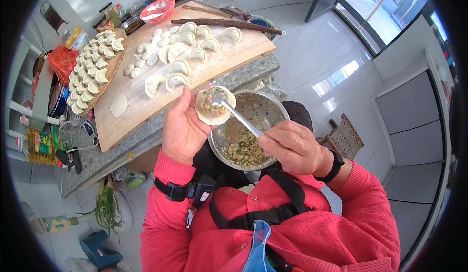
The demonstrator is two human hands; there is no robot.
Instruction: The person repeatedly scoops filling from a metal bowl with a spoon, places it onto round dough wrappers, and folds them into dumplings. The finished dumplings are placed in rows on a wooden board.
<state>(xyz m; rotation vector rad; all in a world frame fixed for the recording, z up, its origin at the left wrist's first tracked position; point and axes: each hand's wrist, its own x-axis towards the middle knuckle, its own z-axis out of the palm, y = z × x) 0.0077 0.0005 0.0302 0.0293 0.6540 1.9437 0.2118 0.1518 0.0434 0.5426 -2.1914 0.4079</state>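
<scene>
My left hand holds a round dumpling wrapper with filling on it. A metal spoon is gripped by its handle in my right hand, its bowl resting on that filling. Below and to the right of the wrapper, a steel bowl with chopped filling sits at my lap. Folded dumplings, small dough pieces and one flat wrapper lie on the floured wooden board. More dumplings stand in rows on a round board.
A dark rolling pin lies along the board's far side, near a red scoop of flour. Jars, an oil bottle and glasses stand on the grey counter. A woven stool is on the floor at right.
</scene>
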